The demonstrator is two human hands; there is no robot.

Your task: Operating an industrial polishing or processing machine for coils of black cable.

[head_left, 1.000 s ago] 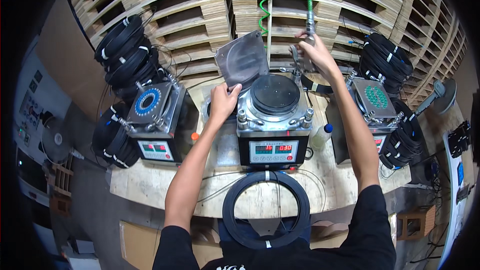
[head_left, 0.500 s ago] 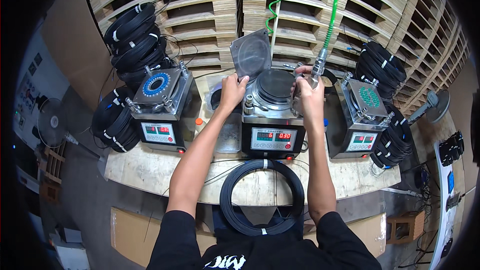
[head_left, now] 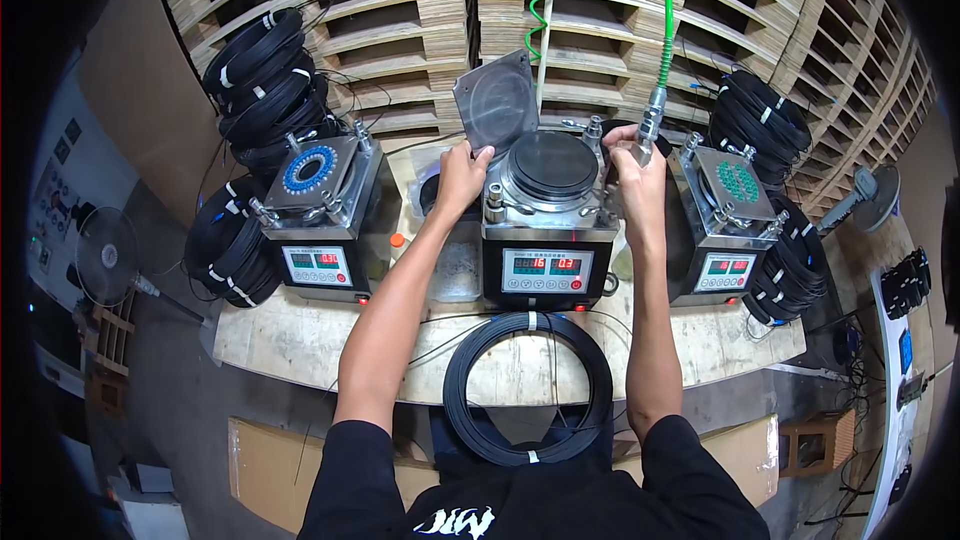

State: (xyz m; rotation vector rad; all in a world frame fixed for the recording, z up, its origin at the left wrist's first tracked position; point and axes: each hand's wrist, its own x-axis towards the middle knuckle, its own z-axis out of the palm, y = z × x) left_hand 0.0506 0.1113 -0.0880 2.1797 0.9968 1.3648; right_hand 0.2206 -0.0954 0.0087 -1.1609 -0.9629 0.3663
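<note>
Black disc btwn our hands, coil nearer us. L hand pinches plate, tilted up; R hand wraps air gun, axis approx. vert., hose end up.

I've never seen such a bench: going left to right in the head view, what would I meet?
Left fan, blue ring, orange cap, tilted metal plate, round black disc, uncoiled green hose, green-dotted plate, right fan.
</note>
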